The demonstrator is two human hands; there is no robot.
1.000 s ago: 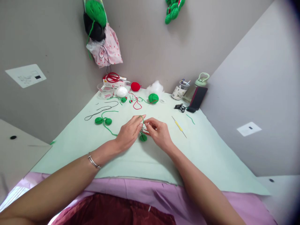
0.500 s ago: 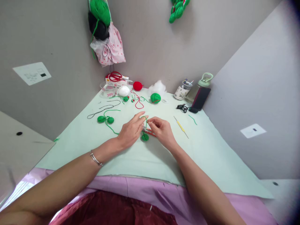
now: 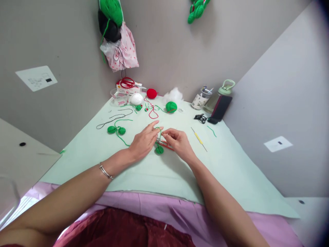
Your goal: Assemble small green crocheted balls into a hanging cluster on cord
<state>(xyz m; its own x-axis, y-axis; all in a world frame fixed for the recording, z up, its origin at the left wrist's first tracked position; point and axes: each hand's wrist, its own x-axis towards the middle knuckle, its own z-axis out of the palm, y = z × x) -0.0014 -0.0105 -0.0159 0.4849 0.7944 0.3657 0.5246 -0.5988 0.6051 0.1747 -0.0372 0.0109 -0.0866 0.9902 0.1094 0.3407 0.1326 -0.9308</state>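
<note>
My left hand [image 3: 144,141] is over the middle of the table, its index finger stretched out and its other fingers bent around a strand of green yarn [image 3: 160,132]. Its thumb is mostly hidden. Close by on the right, my right hand [image 3: 178,141] pinches the same strand between thumb and fingertips. Below the fingers lies a small green crocheted ball [image 3: 159,150] with a dark line across it. Partly under my right hand rests an orange-red tool with a metal part [image 3: 167,145], like small scissors.
Two joined green crocheted balls [image 3: 116,130] lie left. A yellow-handled crochet hook [image 3: 198,138] is at right. Behind stand red [image 3: 151,93], white [image 3: 136,99] and green yarn balls [image 3: 171,107], red-handled scissors [image 3: 128,83], a pen cup [image 3: 202,98], a bottle [image 3: 226,88] and a phone [image 3: 219,109].
Both hands stay almost in place; the fingers and the green strand between them shift only slightly. The whole view has moved a little.
</note>
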